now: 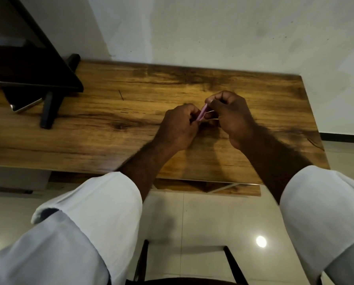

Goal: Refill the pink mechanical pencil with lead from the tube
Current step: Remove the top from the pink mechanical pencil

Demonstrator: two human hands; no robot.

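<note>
Both bare forearms reach out from rolled-up white sleeves over the bench (130,103), wrists nearly meeting above its middle. The left hand (178,128) is curled into a closed grip, and the right hand (231,116) pinches shut just beside it, knuckles up.

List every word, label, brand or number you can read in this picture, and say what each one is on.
None can be read.
Pink mechanical pencil: held between the left hand and the right hand, only a short stretch shows, with no legible print.
Dark stand and the shiny flat object beneath it on the wooden table: no visible lettering.
Wall and floor: no signs.
</note>
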